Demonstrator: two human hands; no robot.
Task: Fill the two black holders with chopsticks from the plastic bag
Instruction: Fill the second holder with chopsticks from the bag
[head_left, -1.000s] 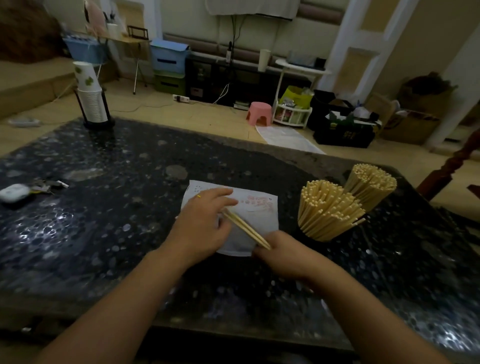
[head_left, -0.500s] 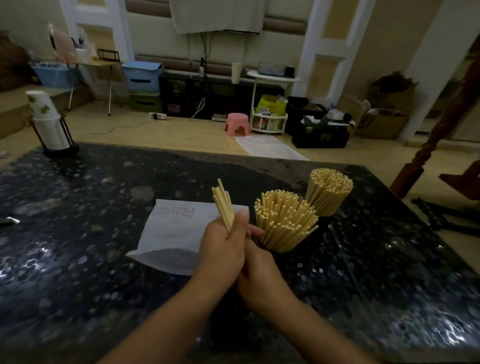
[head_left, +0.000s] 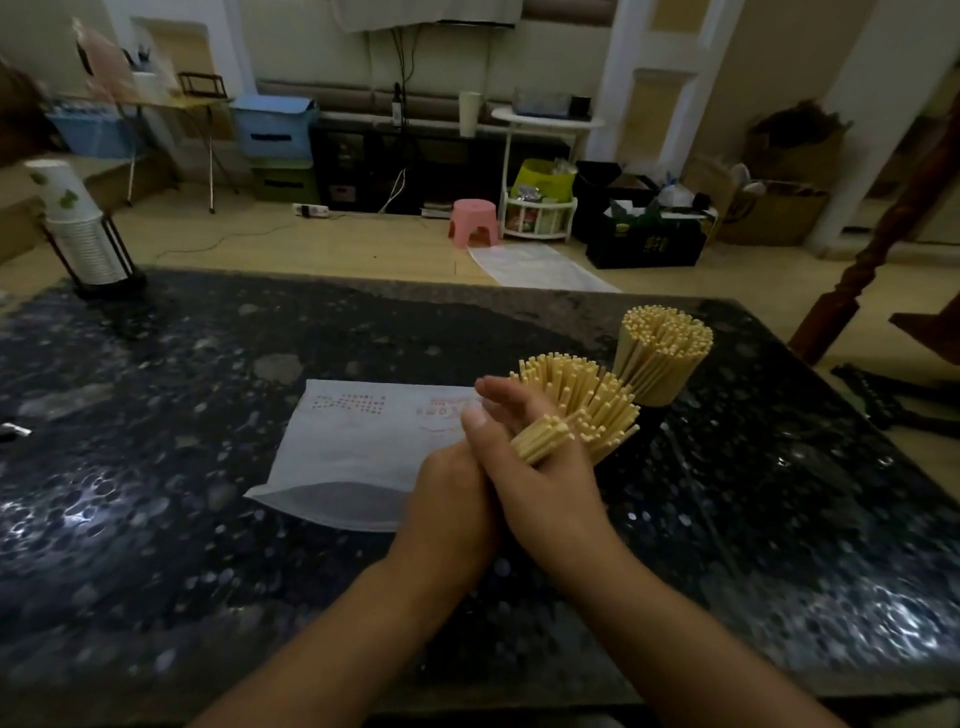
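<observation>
Two black holders stand on the dark table, almost lost against it. The near one is packed with chopsticks that fan out. The far one holds a tight bunch of chopsticks. A flat white plastic bag lies left of them, mouth toward me. My left hand and my right hand are pressed together just in front of the near holder. Together they grip a small bundle of chopsticks whose tips point right, against the near holder's sticks. My right hand covers most of my left hand's fingers.
A stack of paper cups in a black wire stand sits at the table's far left corner. A small white object lies at the left edge. A wooden post rises beyond the table's right side.
The bundle left the bag, was raised upright in my left hand, and now tilts right against the near holder. My right hand has closed over the left one.
</observation>
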